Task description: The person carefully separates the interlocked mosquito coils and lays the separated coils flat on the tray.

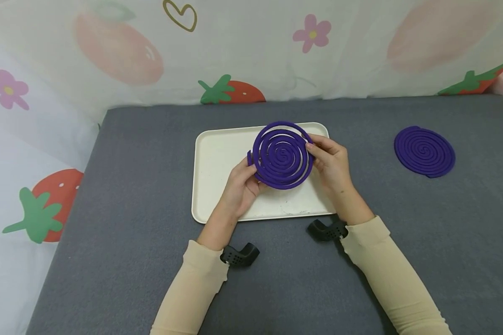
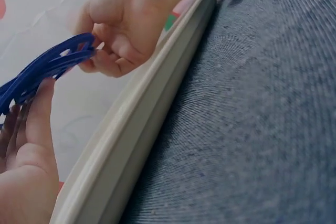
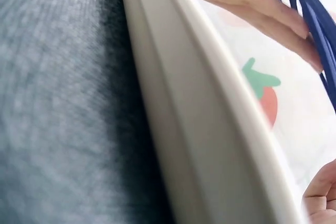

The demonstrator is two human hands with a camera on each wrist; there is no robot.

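A grey cloth-covered table (image 1: 121, 195) stands against a white sheet printed with strawberries, flowers and a heart; from the head view a cream tray (image 1: 218, 153) lies on it, and above the tray both hands lift a purple spiral coil (image 1: 282, 155), the left hand (image 1: 243, 184) with fingers curled round its lower left edge, the right hand (image 1: 332, 163) pinching its right rim, probably so that the brittle spiral is supported on both sides. A second coil (image 1: 424, 151) lies flat on the cloth, well apart to the right. From the left wrist, the coil (image 2: 50, 66) shows edge-on between both hands, above the tray's rim (image 2: 152, 108). From the right wrist, the rim (image 3: 210, 129) fills the view, with fingers (image 3: 252, 3) at the coil (image 3: 315, 19). No writing or brand is legible anywhere.
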